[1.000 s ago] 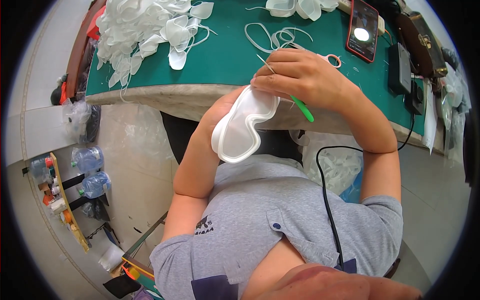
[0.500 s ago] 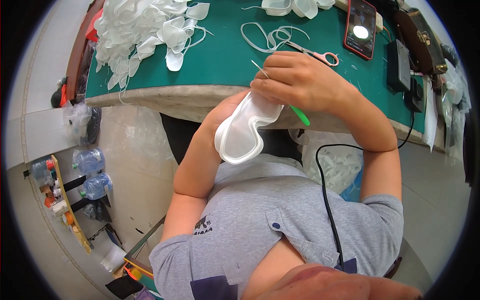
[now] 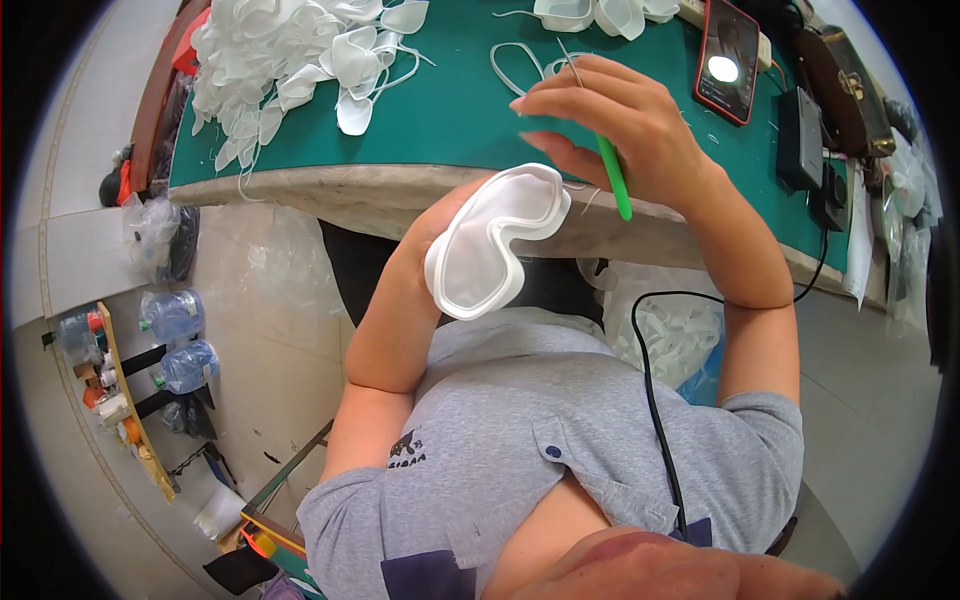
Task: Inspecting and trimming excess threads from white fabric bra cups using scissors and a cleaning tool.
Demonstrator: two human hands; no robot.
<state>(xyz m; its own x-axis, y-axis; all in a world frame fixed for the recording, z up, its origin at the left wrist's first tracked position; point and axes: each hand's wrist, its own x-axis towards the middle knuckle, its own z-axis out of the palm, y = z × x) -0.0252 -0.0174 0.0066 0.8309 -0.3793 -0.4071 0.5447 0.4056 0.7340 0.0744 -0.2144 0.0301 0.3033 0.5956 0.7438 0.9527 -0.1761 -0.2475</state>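
Note:
A white goggle frame [image 3: 478,240] with a translucent lens is held in front of the table edge by my left hand [image 3: 438,222], whose fingers are mostly hidden behind it. My right hand [image 3: 640,125] is raised to the right of the frame, apart from it. It grips a slim tool with a green handle [image 3: 613,175] and a thin pointed metal tip, thumb and forefinger spread. Past the right hand, a white strap loop [image 3: 494,62] lies on the green tabletop [image 3: 460,120], partly covered by the hand.
A heap of translucent white pieces [image 3: 270,70] covers the table's left. More white goggle pieces [image 3: 612,15] sit at the back. A red-edged phone [image 3: 727,60] and black adapter [image 3: 799,135] are right. A black cable [image 3: 648,370] runs across my front, near a bag of white scraps [image 3: 665,335].
My right hand has moved off the goggle frame, up and to the right, with its fingers spreading. The frame has tilted to show more of its face, and the scissors are now covered.

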